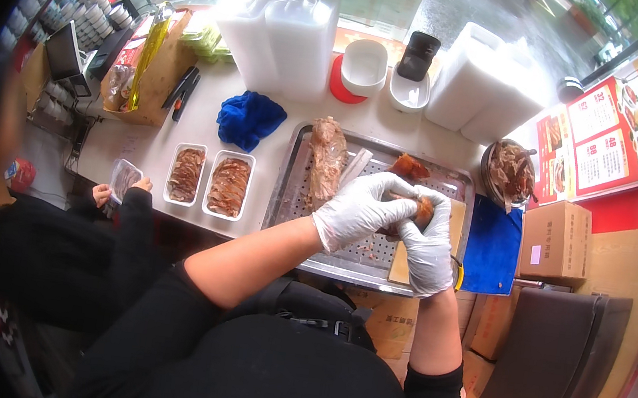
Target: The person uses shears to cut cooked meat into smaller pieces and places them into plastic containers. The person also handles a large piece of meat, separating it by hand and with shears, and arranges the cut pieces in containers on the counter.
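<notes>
Both of my hands wear white disposable gloves and grip one piece of browned cooked meat [423,211] above a perforated metal tray [275,211]. My left hand [366,211] holds it from the left, thumb on top; my right hand [428,243] closes round its right side. The fingers hide most of the piece. On the tray lie a long stripped carcass [326,158], a pale flat strip [356,167] and another browned, skin-covered piece [409,166]. A tan cutting board [401,265] rests at the tray's right, partly under my right hand. Small scraps dot the tray.
Left of the tray stand two white containers of sliced meat [228,184] and a blue cloth [251,120]. A co-worker's hands [143,183] hold a clear container [126,178]. Tall stacks of white containers [297,45] line the back. A bowl of bones and scraps [510,170] stands right.
</notes>
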The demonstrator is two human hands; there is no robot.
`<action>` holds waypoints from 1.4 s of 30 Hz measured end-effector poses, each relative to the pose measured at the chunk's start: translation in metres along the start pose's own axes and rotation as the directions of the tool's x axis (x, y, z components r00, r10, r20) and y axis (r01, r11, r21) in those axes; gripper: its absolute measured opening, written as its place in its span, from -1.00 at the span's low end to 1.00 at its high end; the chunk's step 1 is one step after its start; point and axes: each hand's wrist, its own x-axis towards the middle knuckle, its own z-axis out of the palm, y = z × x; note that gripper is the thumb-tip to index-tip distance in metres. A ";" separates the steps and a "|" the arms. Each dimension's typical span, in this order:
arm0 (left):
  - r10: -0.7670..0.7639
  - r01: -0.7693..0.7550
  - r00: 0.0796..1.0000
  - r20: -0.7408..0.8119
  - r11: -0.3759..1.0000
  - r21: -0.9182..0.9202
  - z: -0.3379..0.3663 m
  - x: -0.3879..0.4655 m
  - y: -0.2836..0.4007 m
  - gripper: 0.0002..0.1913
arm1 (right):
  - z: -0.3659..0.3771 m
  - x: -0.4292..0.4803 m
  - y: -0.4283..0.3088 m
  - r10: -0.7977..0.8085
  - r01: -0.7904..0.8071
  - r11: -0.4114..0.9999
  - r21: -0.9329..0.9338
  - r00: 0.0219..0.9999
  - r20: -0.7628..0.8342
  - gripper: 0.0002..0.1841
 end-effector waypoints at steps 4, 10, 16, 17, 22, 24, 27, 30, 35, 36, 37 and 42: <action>0.009 -0.009 0.999 -0.035 1.000 -0.003 -0.012 0.006 -0.009 -0.69 | 0.001 0.001 0.001 0.033 -0.032 0.999 0.022 0.999 -0.043 -0.52; 0.056 -0.047 0.998 -0.030 0.967 0.252 -0.034 0.008 -0.002 -0.72 | -0.012 0.004 0.000 0.093 -0.103 0.963 0.248 0.994 0.052 -0.55; 0.131 -0.247 0.967 0.216 0.671 0.699 -0.022 0.005 0.020 -0.54 | -0.011 0.004 0.002 -0.031 0.004 0.913 0.408 0.998 0.062 -0.52; 0.179 -0.273 0.962 0.207 0.575 0.771 -0.019 0.003 0.016 -0.48 | -0.012 0.004 0.005 -0.037 0.008 0.927 0.374 0.997 0.070 -0.51; 0.186 -0.258 0.965 0.187 0.514 0.818 -0.017 0.007 0.006 -0.59 | -0.006 0.005 0.008 0.014 -0.054 0.919 0.391 0.994 0.106 -0.54; 0.224 -0.278 0.957 0.184 0.530 0.801 -0.017 0.007 -0.001 -0.60 | -0.005 0.005 0.015 0.024 -0.055 0.928 0.368 0.996 0.086 -0.62; 0.283 -0.322 0.940 0.192 0.540 0.777 -0.023 0.011 -0.019 -0.62 | -0.001 0.006 0.020 0.012 -0.023 0.949 0.313 0.999 0.036 -0.70; 0.323 -0.349 0.925 0.202 0.504 0.790 -0.022 0.009 -0.020 -0.66 | -0.001 0.007 0.031 -0.028 0.028 0.952 0.306 1.000 -0.004 -0.67; 0.367 -0.339 0.915 0.167 0.476 0.812 -0.028 0.013 -0.030 -0.77 | 0.009 0.005 0.023 0.044 -0.041 0.902 0.430 0.999 0.004 -0.61; 0.384 -0.345 0.908 0.166 0.463 0.817 -0.030 0.014 -0.031 -0.78 | 0.009 0.006 0.025 0.042 -0.035 0.911 0.410 0.999 -0.008 -0.61; 0.401 -0.350 0.901 0.164 0.450 0.822 -0.033 0.014 -0.032 -0.79 | 0.009 0.007 0.029 0.039 -0.028 0.920 0.390 0.999 -0.021 -0.61; 0.528 -0.393 0.844 0.092 0.492 0.777 -0.037 0.011 -0.033 -0.85 | 0.004 0.016 0.032 0.026 -0.021 0.935 0.355 1.000 -0.011 -0.59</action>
